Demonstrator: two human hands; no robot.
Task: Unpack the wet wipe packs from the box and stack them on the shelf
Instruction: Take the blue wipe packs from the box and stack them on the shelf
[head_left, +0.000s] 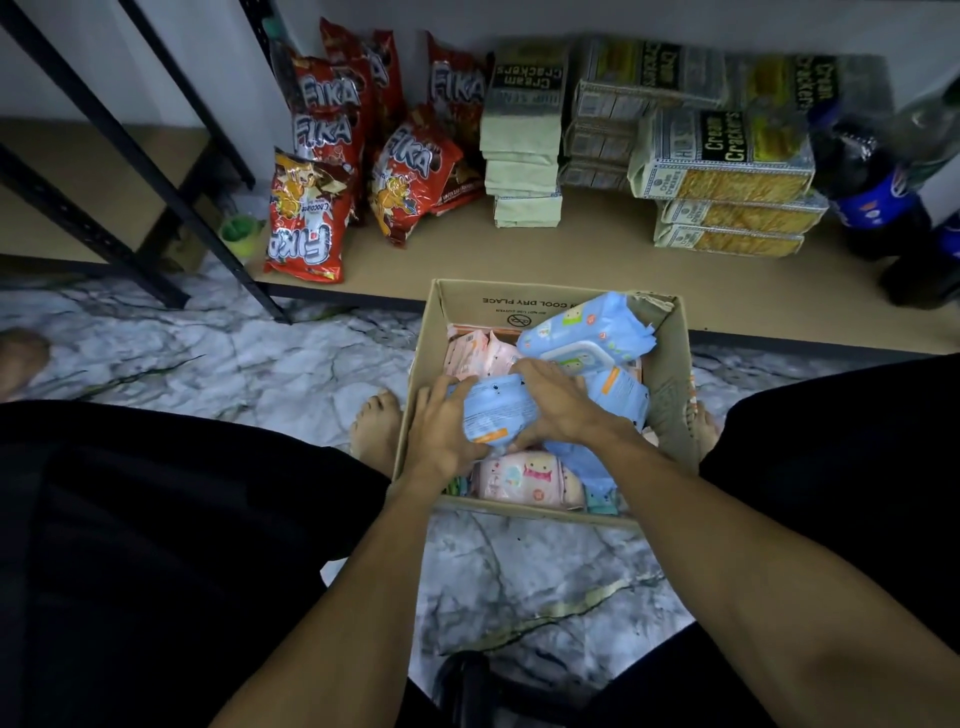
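Observation:
An open cardboard box (670, 364) stands on the marble floor between my feet, right in front of the low shelf (597, 260). It holds several wet wipe packs, blue ones (587, 327) at the top right and pink ones (524, 475) near the front and at the back left. A blue wet wipe pack (496, 410) lies in the middle of the box. My left hand (441, 431) grips its left end and my right hand (558, 402) curls over its right side.
On the shelf stand red snack bags (306, 223) at the left, stacked cream cracker packs (722, 171) in the middle and right, and dark soda bottles (872, 171) at the far right. Black rack legs (130, 156) cross the left. Bare shelf board lies just behind the box.

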